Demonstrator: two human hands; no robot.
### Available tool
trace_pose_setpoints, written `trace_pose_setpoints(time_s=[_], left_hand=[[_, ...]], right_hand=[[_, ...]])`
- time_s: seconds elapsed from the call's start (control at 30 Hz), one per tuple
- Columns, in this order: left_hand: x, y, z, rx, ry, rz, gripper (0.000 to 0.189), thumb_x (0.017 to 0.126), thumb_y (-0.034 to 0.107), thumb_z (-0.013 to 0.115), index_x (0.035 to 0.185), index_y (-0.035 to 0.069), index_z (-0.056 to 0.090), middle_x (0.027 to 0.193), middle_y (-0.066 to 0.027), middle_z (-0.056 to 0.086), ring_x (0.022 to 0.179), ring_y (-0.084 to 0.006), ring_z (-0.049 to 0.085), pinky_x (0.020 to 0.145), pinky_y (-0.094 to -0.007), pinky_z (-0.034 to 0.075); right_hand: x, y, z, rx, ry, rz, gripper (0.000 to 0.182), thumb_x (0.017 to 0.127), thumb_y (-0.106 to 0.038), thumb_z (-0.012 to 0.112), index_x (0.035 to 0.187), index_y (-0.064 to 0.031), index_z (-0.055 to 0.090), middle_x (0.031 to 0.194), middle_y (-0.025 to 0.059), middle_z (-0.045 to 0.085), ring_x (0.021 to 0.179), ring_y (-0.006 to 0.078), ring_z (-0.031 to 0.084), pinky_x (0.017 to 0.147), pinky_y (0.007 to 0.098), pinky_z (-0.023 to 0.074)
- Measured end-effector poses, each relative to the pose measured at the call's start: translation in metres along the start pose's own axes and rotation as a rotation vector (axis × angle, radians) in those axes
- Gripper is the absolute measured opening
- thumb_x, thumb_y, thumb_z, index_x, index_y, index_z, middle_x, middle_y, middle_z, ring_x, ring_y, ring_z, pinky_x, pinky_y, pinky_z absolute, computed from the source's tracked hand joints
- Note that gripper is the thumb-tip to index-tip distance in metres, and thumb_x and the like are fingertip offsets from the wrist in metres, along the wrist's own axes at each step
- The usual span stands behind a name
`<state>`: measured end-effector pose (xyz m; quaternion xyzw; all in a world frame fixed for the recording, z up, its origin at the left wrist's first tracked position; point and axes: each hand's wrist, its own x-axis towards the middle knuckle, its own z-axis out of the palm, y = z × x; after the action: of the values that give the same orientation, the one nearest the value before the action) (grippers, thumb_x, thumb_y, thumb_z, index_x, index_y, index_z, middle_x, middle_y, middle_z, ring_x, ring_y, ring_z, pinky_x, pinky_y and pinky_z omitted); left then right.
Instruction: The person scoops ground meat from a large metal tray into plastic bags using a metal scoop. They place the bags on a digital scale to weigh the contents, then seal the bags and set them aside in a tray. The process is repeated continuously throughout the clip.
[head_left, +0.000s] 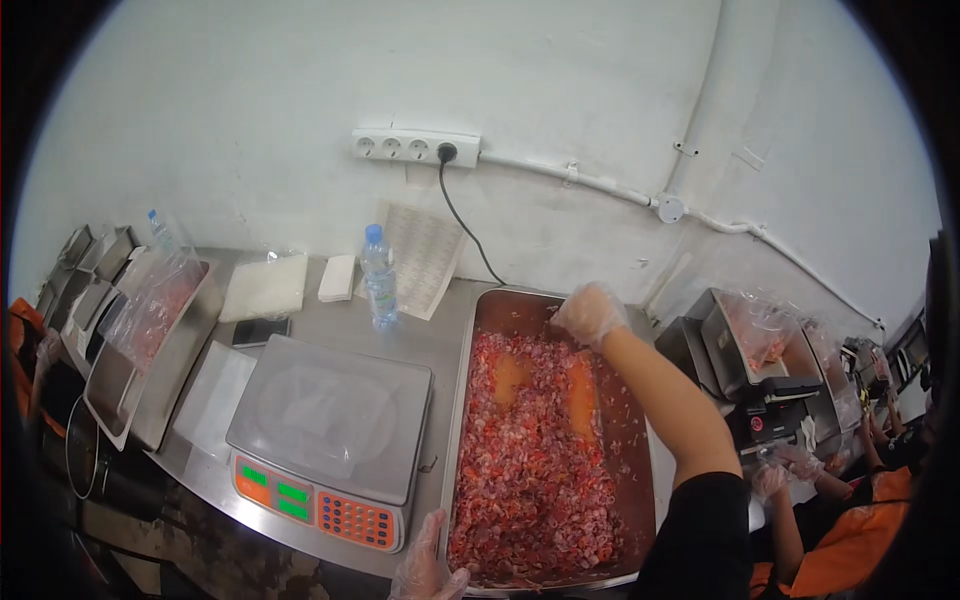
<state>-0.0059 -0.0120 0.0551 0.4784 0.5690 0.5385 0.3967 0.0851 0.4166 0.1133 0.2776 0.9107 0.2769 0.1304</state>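
Note:
A deep steel pan (651, 480) holds a heap of finely chopped red and pink mixture (525, 465), perhaps meat. Two smooth orange patches show in the mixture, one of them at the right side. My right hand (592, 315), in a clear plastic glove, is at the pan's far right corner with its fingers bent downward. Whether it grips anything is hidden. Beside the pan's near left corner is my left hand (429, 562), also gloved, thumb apart from the fingers and nothing visible in it. Left of the pan stands a digital scale (330, 412) with a bare platform and lit green displays.
Behind the scale are a water bottle (380, 277), a phone (261, 331), a stack of plastic bags (264, 286) and white cards (337, 278). A black cable (465, 225) drops from the wall sockets. Steel containers (161, 375) stand left. Co-workers' gloved hands (784, 469) are at right.

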Motion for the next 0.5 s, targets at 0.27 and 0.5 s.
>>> trace_pose_setpoints(time_s=[0.27, 0.5], left_hand=[[0.005, -0.004, 0.004, 0.378, 0.239, 0.197, 0.052, 0.088, 0.013, 0.038, 0.132, -0.012, 0.025, 0.128, -0.0272, 0.041, 0.118, -0.0355, 0.046, 0.1, -0.0394, 0.033], [0.003, -0.015, 0.01, 0.267, 0.32, 0.213, 0.051, 0.086, 0.007, 0.036, 0.132, -0.011, 0.026, 0.13, -0.0235, 0.039, 0.119, -0.0314, 0.043, 0.102, -0.0391, 0.03]], right_hand=[[-0.059, -0.047, 0.0, 0.155, -0.001, -0.214, 0.012, 0.077, -0.016, 0.055, 0.084, -0.0127, 0.064, 0.077, 0.0056, 0.065, 0.072, 0.0221, 0.066, 0.055, 0.035, 0.0491], [-0.182, -0.091, -0.052, 0.481, 0.119, -0.327, 0.021, 0.083, -0.016, 0.048, 0.097, -0.0199, 0.063, 0.075, 0.0075, 0.064, 0.064, 0.026, 0.064, 0.051, 0.0366, 0.0507]])
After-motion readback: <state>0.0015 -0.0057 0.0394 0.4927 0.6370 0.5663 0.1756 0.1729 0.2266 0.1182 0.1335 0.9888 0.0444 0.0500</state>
